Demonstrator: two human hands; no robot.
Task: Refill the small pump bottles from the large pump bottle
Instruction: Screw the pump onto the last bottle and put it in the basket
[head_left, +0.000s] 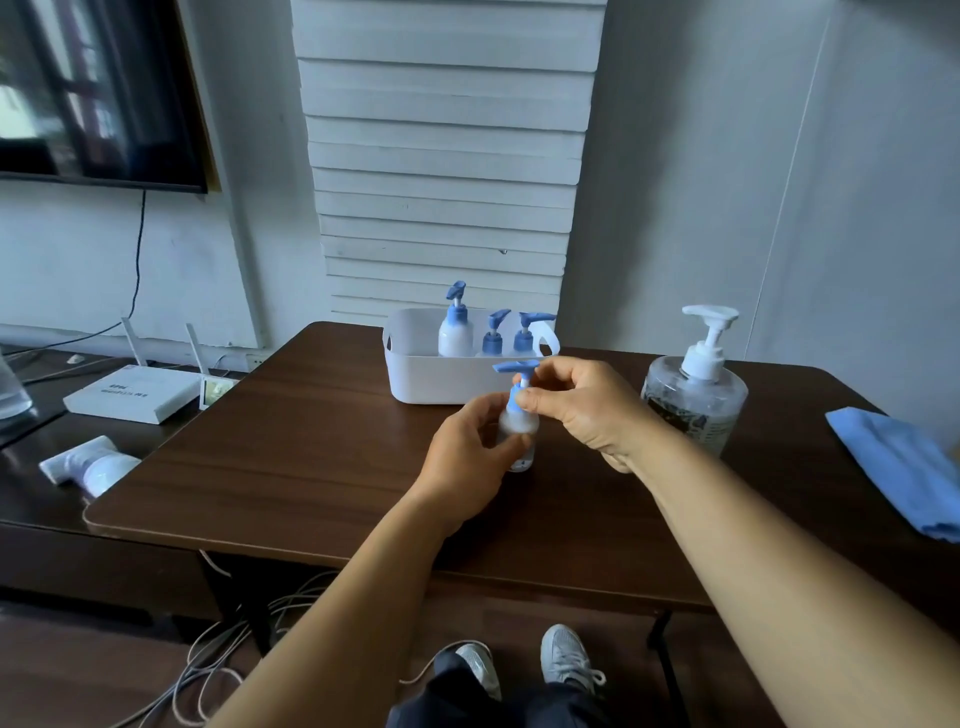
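Small pump bottle (516, 422) gripped by left hand (470, 464), right hand (582, 410) pinching its collar

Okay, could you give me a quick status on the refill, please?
Left hand grips small bottle body; right hand pinches its blue pump collar. Large pump bottle untouched, right. Nothing in the way.

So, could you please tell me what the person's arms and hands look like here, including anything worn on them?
Both forearms are bare right up to the frame's lower edge, with no sleeves in view. The left hand and right hand wear no gloves, and no rings, watch or bracelet show on the visible sides. No markings are visible on either arm.
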